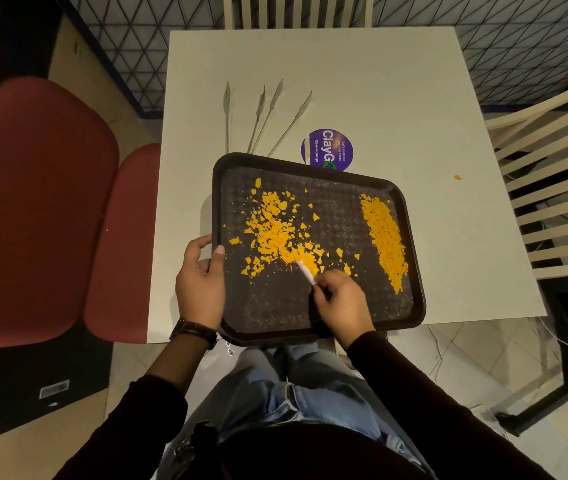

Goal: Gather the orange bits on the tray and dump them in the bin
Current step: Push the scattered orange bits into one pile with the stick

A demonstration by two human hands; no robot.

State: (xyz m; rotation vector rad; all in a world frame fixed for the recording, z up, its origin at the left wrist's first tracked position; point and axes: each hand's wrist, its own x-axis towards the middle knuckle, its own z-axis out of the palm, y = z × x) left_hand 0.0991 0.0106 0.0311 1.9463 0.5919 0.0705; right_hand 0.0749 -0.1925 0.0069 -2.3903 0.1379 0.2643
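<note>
Right hand [339, 303] scraping orange bits [275, 230], tongs [261, 119] beyond

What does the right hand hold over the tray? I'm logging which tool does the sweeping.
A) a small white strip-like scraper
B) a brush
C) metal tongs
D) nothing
A: the right hand pinches a small white scraper with its tip in the scattered orange bits on the tray, while the metal tongs lie untouched on the table beyond it.
</note>
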